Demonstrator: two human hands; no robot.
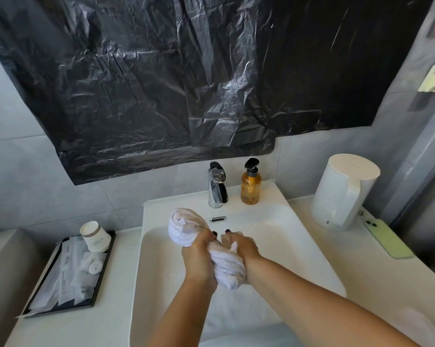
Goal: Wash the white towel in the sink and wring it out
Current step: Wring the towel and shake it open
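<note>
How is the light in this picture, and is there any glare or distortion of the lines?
Head view: soft, even light; glare streaks on the black plastic sheet and the chrome faucet; wide-angle bending tilts the white kettle and curves the sink edges; both hands and the white towel look sharp.

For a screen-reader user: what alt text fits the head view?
Both hands, left and right, grip a twisted white towel over a white sink. Behind stand a faucet and amber soap bottle; a kettle and phone sit to the right.
</note>
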